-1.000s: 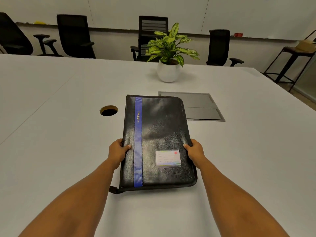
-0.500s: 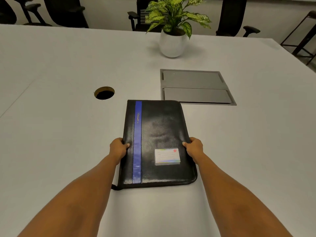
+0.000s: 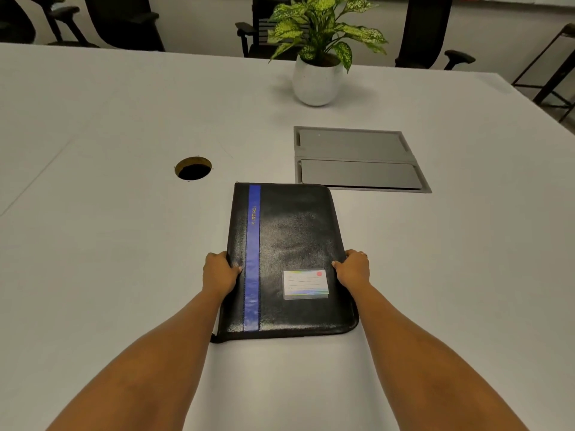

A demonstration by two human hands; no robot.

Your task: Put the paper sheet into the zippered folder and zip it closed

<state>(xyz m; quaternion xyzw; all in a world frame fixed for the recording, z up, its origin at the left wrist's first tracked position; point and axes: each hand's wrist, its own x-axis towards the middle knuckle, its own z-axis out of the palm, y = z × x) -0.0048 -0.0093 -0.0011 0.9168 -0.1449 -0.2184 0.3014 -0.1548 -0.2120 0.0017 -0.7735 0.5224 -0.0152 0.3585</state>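
Observation:
A black zippered folder [image 3: 292,244] with a blue stripe and a small label card lies flat and closed on the white table [image 3: 93,244] in front of me. My left hand [image 3: 219,272] grips its left edge, thumb on the cover. My right hand [image 3: 353,269] grips the right edge the same way. A zipper pull tab sticks out at the near left corner. No paper sheet is visible.
A round cable hole [image 3: 193,168] sits left of the folder's far end. A grey hatch with two lids [image 3: 357,160] lies just beyond its far right corner. A potted plant [image 3: 317,51] stands farther back. Black chairs [image 3: 124,20] line the far table edge.
The folder has come down flat onto the table and nearer to me; both hands keep their hold on its edges. The view has tilted downward.

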